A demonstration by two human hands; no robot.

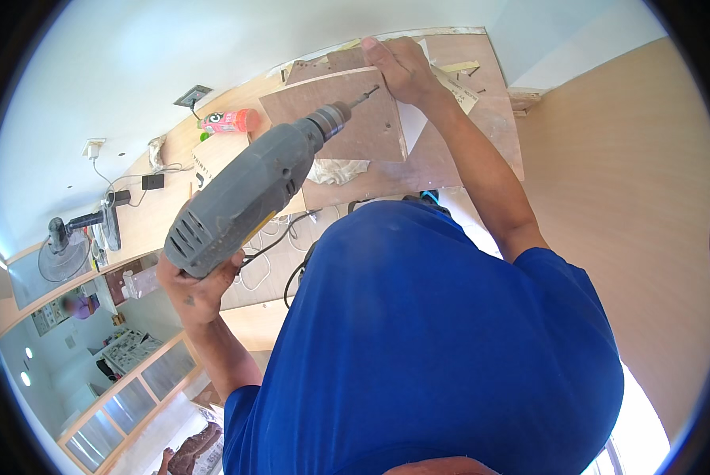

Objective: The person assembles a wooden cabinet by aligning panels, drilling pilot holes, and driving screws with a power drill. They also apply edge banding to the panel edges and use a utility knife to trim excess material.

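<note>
My left hand (201,289) is wrapped around the handle of a grey power drill (248,178), its body slanting up and to the right. The drill's bit (362,98) points at the upper right corner of a flat brown wooden board (335,115), close to a small dark spot there. Whether the tip touches the wood I cannot tell. At that same corner my right hand (406,71) grips the board's edge, thumb over the top and the other fingers partly hidden. The board stands tilted above the workbench (489,119).
Behind the drill lies a pink bottle (227,121) with an orange cap. A crumpled whitish cloth or bag (337,171) sits below the board. Loose cables (264,257) hang under the bench. A small fan (64,252) stands far left, and a wooden panel (624,222) rises at the right.
</note>
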